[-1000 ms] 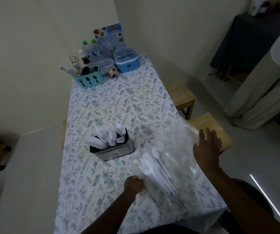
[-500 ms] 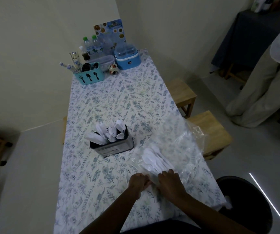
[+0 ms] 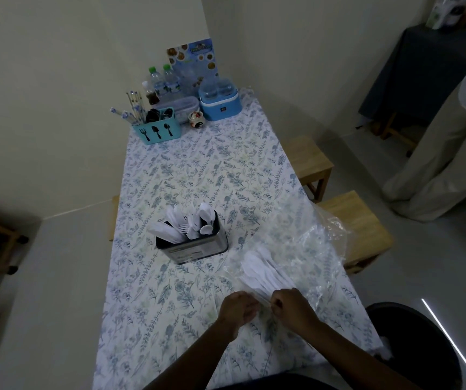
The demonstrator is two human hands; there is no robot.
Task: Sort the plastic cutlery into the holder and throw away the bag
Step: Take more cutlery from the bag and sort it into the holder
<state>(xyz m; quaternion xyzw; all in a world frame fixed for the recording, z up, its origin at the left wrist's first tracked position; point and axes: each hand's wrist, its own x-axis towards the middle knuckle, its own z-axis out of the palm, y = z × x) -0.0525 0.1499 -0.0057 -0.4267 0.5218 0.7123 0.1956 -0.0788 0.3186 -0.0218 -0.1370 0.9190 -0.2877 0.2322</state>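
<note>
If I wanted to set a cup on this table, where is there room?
Bare tablecloth lies between the teal caddy and the metal holder, and on the near left, beside the left hand. Bottles and a blue container crowd the far end; the near right lies under the plastic bag, which it and the right hand grip.

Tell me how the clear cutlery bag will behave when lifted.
The bag looks thin and crumpled, so it will probably flop and sag. The loose white cutlery inside may slide toward the low end. It seems light: left hand and right hand pinch only its near end.
</note>
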